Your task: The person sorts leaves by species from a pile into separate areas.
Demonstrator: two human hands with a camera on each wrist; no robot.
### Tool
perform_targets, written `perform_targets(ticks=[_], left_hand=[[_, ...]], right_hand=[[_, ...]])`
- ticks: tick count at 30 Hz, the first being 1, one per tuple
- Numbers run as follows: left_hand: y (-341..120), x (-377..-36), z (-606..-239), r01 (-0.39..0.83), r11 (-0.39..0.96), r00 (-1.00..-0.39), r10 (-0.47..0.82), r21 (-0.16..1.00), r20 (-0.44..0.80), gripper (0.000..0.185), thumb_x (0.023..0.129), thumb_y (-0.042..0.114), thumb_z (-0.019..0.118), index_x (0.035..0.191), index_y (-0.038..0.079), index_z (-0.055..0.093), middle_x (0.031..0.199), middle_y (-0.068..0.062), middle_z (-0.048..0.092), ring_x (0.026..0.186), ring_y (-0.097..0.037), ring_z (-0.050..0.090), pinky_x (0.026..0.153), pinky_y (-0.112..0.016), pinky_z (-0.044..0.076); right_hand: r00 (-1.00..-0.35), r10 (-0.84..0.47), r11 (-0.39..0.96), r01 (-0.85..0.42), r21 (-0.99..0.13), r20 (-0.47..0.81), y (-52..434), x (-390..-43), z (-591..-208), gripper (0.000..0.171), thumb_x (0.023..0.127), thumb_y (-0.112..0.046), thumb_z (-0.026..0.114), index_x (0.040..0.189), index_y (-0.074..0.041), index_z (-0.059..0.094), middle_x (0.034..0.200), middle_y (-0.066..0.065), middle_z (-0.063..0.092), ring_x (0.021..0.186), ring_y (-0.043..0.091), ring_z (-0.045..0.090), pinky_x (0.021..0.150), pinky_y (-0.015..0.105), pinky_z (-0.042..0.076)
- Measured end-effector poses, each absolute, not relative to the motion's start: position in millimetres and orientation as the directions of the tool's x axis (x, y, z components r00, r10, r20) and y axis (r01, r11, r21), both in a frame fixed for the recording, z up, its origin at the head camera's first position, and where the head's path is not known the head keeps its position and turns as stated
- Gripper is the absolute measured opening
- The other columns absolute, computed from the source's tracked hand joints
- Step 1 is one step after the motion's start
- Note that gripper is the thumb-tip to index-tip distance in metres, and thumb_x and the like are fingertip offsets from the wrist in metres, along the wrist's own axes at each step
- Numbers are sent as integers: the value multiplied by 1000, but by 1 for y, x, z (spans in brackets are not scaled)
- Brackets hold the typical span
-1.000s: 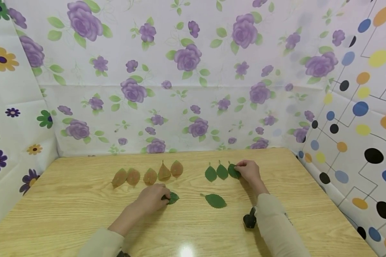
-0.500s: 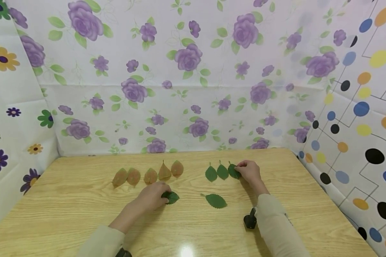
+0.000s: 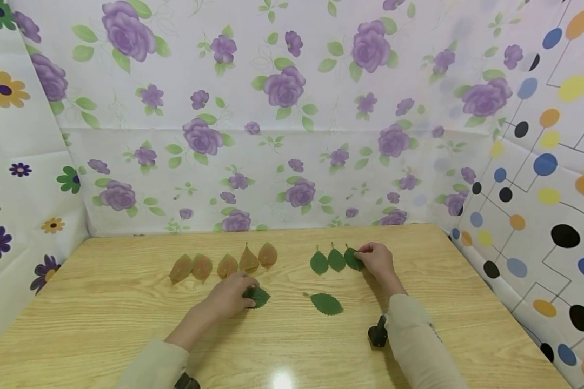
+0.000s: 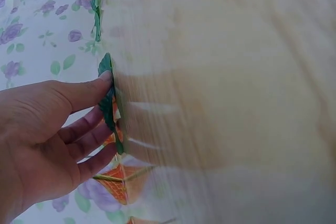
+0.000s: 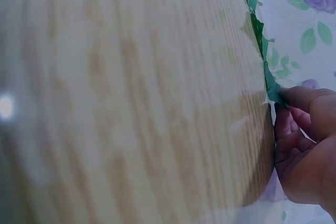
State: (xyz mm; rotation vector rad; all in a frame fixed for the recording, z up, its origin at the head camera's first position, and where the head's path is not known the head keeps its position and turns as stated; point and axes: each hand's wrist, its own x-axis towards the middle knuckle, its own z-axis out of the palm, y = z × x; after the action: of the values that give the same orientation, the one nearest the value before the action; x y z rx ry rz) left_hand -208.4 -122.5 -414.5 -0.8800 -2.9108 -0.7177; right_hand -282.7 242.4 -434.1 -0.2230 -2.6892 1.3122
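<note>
In the head view my left hand (image 3: 227,298) pinches a dark green leaf (image 3: 259,297) with serrated edges, just in front of the orange leaves. The left wrist view has the thumb on one face of that leaf (image 4: 106,103) and the fingers behind it. At the right end of a short row, my right hand (image 3: 378,260) pinches the edge of another green leaf (image 3: 352,259) between thumb and fingers. Two more green leaves (image 3: 319,262) lie to its left. A single larger green leaf (image 3: 326,303) lies on the table between the hands.
Several orange-brown leaves (image 3: 201,267) form a row at the back left of the wooden table (image 3: 292,346). Behind the table's far edge hangs a flowered cloth (image 3: 253,178), and a dotted cloth (image 3: 530,227) borders the right side.
My left hand has shifted slightly away from me with its leaf, and more of that leaf shows. The right hand stays at the same leaf.
</note>
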Motion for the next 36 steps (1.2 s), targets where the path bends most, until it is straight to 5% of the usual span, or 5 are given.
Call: perform_targets(ticks=[8, 21, 30, 36], left_hand=[[-126, -214, -419, 495, 753, -863, 485, 434, 142, 26, 76, 14, 81, 89, 4, 62, 89, -5, 58, 73, -14, 51, 66, -33, 50], [-132, -216, -420, 588, 701, -802, 569, 403, 181, 18, 80, 9, 77, 77, 6, 59, 65, 7, 50, 56, -6, 41, 51, -21, 40], [-132, -214, -420, 633, 694, -773, 591, 343, 233, 17, 82, 0, 72, 75, 5, 57, 66, 6, 49, 57, -6, 38, 51, -20, 37], [-134, -214, -420, 590, 692, -800, 569, 416, 188, 12, 85, -7, 66, 80, 3, 61, 70, 4, 52, 62, -9, 43, 57, -23, 41]], right_hand=[[-977, 199, 615, 67, -786, 72, 243, -282, -434, 17, 91, -12, 66, 96, 4, 67, 94, 16, 65, 87, 30, 60, 76, 40, 52], [-976, 203, 612, 64, -788, 78, 243, -284, -438, 22, 93, -15, 64, 102, 5, 66, 99, 18, 66, 93, 32, 60, 80, 42, 52], [-977, 207, 588, 81, -805, 54, 244, -282, -437, 25, 96, -17, 60, 108, 5, 66, 104, 18, 64, 95, 32, 60, 80, 42, 52], [-978, 203, 576, 85, -813, 42, 245, -282, -437, 26, 96, -16, 59, 109, 5, 66, 106, 19, 64, 96, 32, 59, 80, 41, 52]])
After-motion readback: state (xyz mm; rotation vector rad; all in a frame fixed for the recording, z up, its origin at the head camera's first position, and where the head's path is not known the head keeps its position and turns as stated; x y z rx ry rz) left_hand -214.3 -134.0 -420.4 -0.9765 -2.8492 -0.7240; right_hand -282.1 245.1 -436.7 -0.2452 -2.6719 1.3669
